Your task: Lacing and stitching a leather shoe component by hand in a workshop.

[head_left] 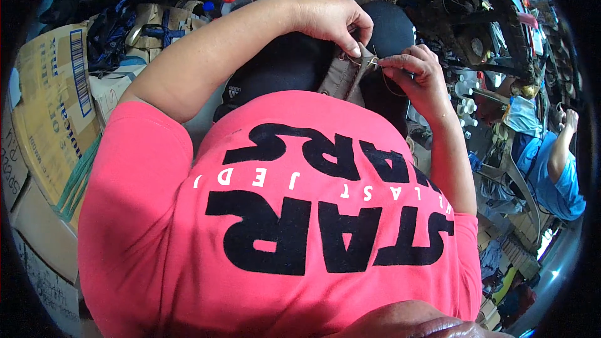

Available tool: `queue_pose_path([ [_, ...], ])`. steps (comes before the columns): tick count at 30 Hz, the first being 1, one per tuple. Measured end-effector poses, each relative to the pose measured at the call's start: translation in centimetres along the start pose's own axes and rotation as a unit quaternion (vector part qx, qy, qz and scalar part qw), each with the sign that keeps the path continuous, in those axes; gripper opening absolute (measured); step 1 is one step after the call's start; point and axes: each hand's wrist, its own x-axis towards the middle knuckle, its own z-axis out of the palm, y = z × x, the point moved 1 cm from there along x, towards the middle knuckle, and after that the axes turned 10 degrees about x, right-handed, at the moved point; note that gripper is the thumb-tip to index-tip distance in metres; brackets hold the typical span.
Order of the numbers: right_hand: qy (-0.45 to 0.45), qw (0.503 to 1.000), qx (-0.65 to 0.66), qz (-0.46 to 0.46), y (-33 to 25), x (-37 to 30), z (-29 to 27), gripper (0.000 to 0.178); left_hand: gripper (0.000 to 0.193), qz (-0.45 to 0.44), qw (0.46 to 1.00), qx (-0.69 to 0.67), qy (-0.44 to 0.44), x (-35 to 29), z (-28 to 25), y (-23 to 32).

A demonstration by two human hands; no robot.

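A grey-brown stitched piece, which looks like leather [340, 77], lies between my thighs over dark trousers. Seams run along it, and its kind cannot be told. At its far end, my left hand [335, 22] is closed, thumb and fingertips pinching the edge. Just to the right, my right hand [421, 75] is closed too, with thumb and forefinger pressed on a fine thread [388, 87] at the same end. The thread hangs in a loop below those fingers. Whether a needle is also in the pinch is too small to make out.
Cardboard boxes [53, 112] stand close on my left. Bottles with red and blue caps [227, 1] are beyond my left forearm. Small clear bottles [464, 97] crowd the right, where another person in blue [551, 163] sits. Clutter fills the far side.
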Motion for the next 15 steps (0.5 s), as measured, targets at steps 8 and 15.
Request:
queue_pose_path([
  [8,-0.072,0.992,-0.102,-0.006,-1.4,0.4,-0.5,0.020,0.020,-0.018,1.000,-0.002,0.005,-0.2,0.1,0.2],
  [15,-0.067,0.994,-0.084,-0.012,-0.8,0.9,-0.1,0.017,0.020,-0.017,1.000,-0.011,0.012,-0.2,0.2,0.0],
])
